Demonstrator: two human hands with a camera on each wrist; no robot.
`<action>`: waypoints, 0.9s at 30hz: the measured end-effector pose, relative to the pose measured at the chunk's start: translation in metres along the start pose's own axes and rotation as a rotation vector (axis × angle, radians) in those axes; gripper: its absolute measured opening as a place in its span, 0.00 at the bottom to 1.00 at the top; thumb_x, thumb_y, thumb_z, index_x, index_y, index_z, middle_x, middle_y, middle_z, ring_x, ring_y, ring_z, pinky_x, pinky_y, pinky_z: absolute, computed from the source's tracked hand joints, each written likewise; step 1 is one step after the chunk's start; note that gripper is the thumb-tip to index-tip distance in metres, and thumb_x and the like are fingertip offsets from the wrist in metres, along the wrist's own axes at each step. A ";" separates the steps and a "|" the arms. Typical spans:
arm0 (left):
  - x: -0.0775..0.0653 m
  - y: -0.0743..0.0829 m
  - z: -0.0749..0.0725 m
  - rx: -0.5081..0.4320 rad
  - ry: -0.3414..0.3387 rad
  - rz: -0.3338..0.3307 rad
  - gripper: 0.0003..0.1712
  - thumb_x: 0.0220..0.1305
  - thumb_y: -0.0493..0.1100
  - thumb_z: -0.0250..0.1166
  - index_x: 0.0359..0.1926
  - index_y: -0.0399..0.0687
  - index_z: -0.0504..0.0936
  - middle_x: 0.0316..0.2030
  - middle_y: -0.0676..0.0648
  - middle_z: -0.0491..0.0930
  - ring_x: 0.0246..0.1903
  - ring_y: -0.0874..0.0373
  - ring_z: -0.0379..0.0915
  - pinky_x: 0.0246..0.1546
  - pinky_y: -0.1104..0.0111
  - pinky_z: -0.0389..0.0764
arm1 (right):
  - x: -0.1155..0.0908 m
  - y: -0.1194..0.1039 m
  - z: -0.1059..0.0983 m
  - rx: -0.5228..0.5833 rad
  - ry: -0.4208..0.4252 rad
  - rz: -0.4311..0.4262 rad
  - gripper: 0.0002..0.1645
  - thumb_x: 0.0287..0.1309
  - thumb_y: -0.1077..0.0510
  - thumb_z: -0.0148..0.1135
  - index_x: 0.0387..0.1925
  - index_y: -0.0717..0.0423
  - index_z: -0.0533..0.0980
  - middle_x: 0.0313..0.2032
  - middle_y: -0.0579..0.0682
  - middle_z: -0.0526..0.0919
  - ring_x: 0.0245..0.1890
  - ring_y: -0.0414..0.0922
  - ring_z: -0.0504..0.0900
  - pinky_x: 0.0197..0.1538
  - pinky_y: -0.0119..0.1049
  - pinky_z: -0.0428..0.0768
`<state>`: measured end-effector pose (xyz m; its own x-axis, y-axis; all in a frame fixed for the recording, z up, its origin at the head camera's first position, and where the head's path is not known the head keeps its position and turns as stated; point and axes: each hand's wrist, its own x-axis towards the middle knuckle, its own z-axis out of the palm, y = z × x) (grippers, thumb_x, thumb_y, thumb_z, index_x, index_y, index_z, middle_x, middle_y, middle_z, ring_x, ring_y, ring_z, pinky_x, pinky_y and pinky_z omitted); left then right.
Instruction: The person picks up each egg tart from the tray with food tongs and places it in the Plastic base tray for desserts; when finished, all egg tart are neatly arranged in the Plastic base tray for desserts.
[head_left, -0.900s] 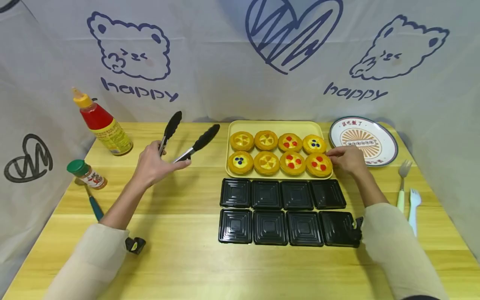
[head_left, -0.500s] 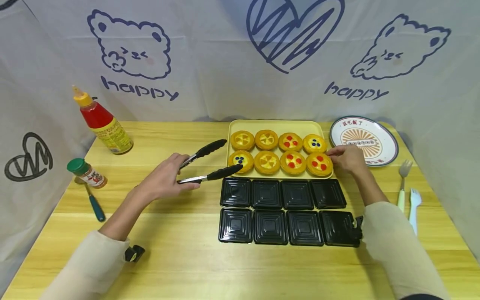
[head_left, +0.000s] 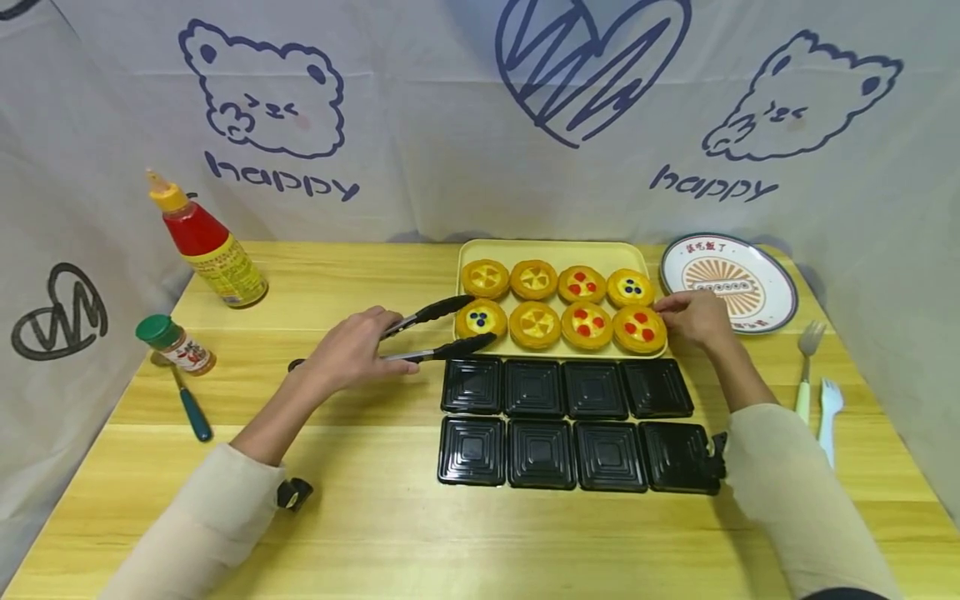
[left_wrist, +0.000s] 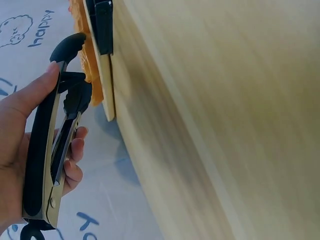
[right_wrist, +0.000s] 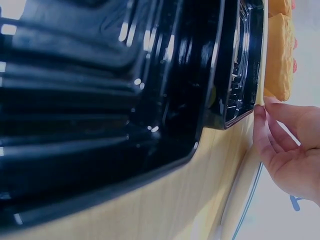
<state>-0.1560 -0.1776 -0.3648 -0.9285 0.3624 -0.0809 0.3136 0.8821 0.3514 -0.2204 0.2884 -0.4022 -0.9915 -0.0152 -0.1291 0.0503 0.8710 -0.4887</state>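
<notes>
My left hand grips a pair of black-tipped metal tongs, thumb on one arm and fingers curled on the other. Their parted tips lie on either side of the front-left egg tart, which has blueberry-like dots. That tart sits on a yellow tray with several others, topped with red pieces, blue dots or orange wedges. With thumb and fingers, my right hand pinches the tray's right edge, beside the front-right tart; the right wrist view shows the fingertips at the rim.
Two rows of black square plastic trays lie in front of the yellow tray. A plate is behind my right hand, with two forks to the right. A sauce bottle, a spice jar and a teal-handled utensil stand or lie left.
My left hand has carried the tongs right and toward me, from left of the tray to the front-left tart. My right hand stays at the tray's edge.
</notes>
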 end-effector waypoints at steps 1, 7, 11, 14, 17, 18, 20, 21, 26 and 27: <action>-0.002 -0.001 -0.002 -0.001 0.009 0.004 0.46 0.50 0.59 0.72 0.62 0.33 0.69 0.56 0.33 0.74 0.53 0.39 0.73 0.54 0.48 0.74 | 0.000 0.000 0.000 -0.002 -0.005 0.007 0.15 0.62 0.59 0.57 0.45 0.65 0.80 0.45 0.64 0.83 0.48 0.59 0.77 0.49 0.48 0.73; -0.026 -0.009 -0.012 -0.006 0.051 0.048 0.44 0.49 0.60 0.71 0.60 0.36 0.72 0.51 0.37 0.78 0.46 0.43 0.76 0.47 0.50 0.78 | 0.001 -0.001 -0.001 -0.006 -0.014 0.022 0.15 0.63 0.59 0.56 0.47 0.65 0.79 0.46 0.65 0.82 0.47 0.58 0.76 0.46 0.46 0.73; -0.043 -0.012 -0.013 -0.010 0.018 0.090 0.43 0.49 0.60 0.71 0.60 0.38 0.73 0.50 0.39 0.78 0.45 0.47 0.77 0.45 0.52 0.79 | 0.001 0.000 -0.001 -0.005 -0.022 0.039 0.16 0.63 0.59 0.55 0.47 0.64 0.79 0.47 0.66 0.81 0.48 0.58 0.75 0.48 0.47 0.73; -0.050 -0.012 -0.010 -0.017 -0.011 0.115 0.42 0.50 0.58 0.72 0.60 0.38 0.72 0.52 0.39 0.78 0.47 0.46 0.77 0.47 0.51 0.78 | 0.001 0.000 -0.001 0.001 -0.021 0.048 0.16 0.63 0.59 0.55 0.47 0.64 0.79 0.47 0.65 0.81 0.46 0.57 0.76 0.43 0.41 0.74; -0.053 -0.011 -0.005 -0.016 -0.030 0.127 0.42 0.50 0.58 0.72 0.60 0.37 0.72 0.54 0.38 0.77 0.50 0.44 0.77 0.50 0.50 0.77 | 0.001 0.001 0.000 0.012 -0.017 0.054 0.15 0.63 0.59 0.55 0.47 0.64 0.79 0.46 0.65 0.82 0.44 0.56 0.76 0.38 0.34 0.72; -0.053 -0.010 -0.003 -0.011 -0.037 0.128 0.42 0.50 0.58 0.72 0.60 0.37 0.72 0.55 0.37 0.76 0.51 0.43 0.76 0.51 0.50 0.77 | 0.001 0.001 0.000 0.015 -0.017 0.053 0.15 0.63 0.60 0.56 0.47 0.64 0.79 0.46 0.65 0.82 0.43 0.55 0.77 0.36 0.32 0.71; -0.053 -0.010 -0.002 -0.009 -0.049 0.128 0.43 0.50 0.57 0.72 0.60 0.36 0.71 0.56 0.37 0.76 0.51 0.43 0.76 0.52 0.50 0.76 | 0.001 0.001 0.000 0.021 -0.020 0.053 0.15 0.63 0.60 0.56 0.47 0.65 0.79 0.46 0.65 0.82 0.43 0.55 0.76 0.35 0.30 0.70; -0.053 -0.010 -0.001 -0.008 -0.056 0.128 0.43 0.50 0.57 0.72 0.61 0.36 0.71 0.56 0.36 0.75 0.52 0.42 0.75 0.53 0.50 0.76 | 0.001 0.001 0.000 0.021 -0.021 0.051 0.15 0.63 0.59 0.56 0.47 0.65 0.79 0.46 0.65 0.82 0.42 0.55 0.77 0.35 0.29 0.70; -0.054 -0.009 -0.006 -0.017 -0.083 0.121 0.45 0.49 0.58 0.72 0.62 0.36 0.70 0.57 0.36 0.74 0.49 0.44 0.76 0.50 0.51 0.78 | 0.002 -0.001 0.001 0.005 -0.031 0.038 0.15 0.63 0.59 0.56 0.46 0.65 0.80 0.45 0.65 0.82 0.43 0.55 0.76 0.36 0.31 0.70; -0.053 -0.009 -0.008 -0.017 -0.086 0.120 0.45 0.49 0.59 0.72 0.62 0.36 0.70 0.57 0.36 0.74 0.48 0.45 0.77 0.49 0.51 0.78 | 0.002 -0.001 0.001 0.003 -0.035 0.035 0.16 0.63 0.59 0.56 0.46 0.65 0.79 0.46 0.65 0.82 0.43 0.55 0.76 0.36 0.31 0.70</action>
<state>-0.1111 -0.2071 -0.3559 -0.8638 0.4901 -0.1166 0.4174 0.8259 0.3791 -0.2225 0.2872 -0.4031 -0.9844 -0.0015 -0.1761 0.0857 0.8697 -0.4860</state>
